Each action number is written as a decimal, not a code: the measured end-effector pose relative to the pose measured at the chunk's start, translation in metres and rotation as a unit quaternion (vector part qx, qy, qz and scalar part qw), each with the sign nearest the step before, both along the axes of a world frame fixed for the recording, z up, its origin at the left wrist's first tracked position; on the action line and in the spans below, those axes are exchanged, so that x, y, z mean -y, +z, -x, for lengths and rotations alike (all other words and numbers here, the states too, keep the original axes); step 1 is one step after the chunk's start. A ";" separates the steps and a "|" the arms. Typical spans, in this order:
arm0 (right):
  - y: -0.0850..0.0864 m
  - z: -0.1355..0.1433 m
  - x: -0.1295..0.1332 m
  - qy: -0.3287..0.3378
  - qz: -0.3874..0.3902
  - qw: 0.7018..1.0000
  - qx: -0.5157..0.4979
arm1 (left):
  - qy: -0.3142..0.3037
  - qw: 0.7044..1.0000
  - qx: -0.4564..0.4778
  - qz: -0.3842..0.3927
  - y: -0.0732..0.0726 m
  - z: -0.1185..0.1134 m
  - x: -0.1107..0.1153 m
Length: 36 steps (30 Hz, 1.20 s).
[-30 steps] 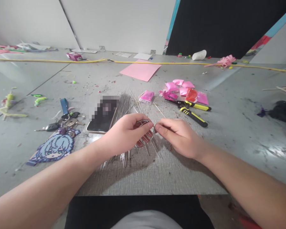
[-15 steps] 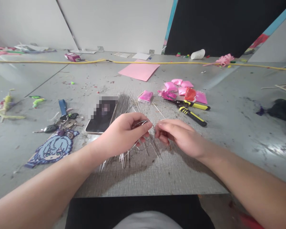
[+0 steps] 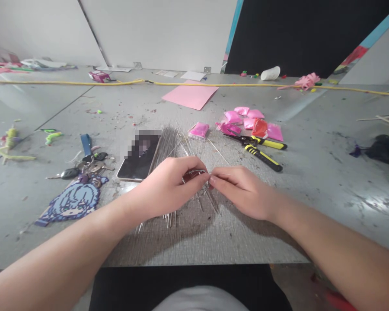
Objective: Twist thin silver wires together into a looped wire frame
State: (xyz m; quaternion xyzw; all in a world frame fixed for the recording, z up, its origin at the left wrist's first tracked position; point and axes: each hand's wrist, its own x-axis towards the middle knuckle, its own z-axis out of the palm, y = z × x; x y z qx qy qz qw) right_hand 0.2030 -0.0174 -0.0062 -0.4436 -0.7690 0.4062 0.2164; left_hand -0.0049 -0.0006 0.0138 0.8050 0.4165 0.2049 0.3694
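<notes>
My left hand (image 3: 176,185) pinches the rim of a rounded piece of bent metal wire (image 3: 197,195), partly hidden behind the fingers. Thumb and forefinger of my right hand (image 3: 243,190) close on the same wirework at its right side, fingertips almost touching those of the left. A thin wire end sticks out above the right fingers. Loose straight wires (image 3: 168,144) lie in a bundle behind and beneath my left hand, beside a phone (image 3: 141,160). More wires point toward the front edge under the hands.
Yellow-black pliers (image 3: 262,157) lie right of the hands, by pink packets (image 3: 231,117) and a red one. Keys with a blue pixel charm (image 3: 74,201) are at left. Pink paper (image 3: 191,96) and a yellow cord (image 3: 116,83) lie farther back.
My right hand has turned and its fingers have closed in on the wirework, nearer my left fingertips. My left hand has shifted slightly down, its lower fingers now hidden.
</notes>
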 end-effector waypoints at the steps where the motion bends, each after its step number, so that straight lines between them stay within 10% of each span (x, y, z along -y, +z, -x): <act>1: 0.000 0.000 0.000 0.003 -0.011 1.000 0.007 | -0.003 1.000 -0.003 0.003 0.000 0.000 0.000; 36: 0.005 0.002 0.004 0.111 -0.104 0.964 0.218 | -0.142 0.965 -0.176 -0.131 0.000 0.002 0.003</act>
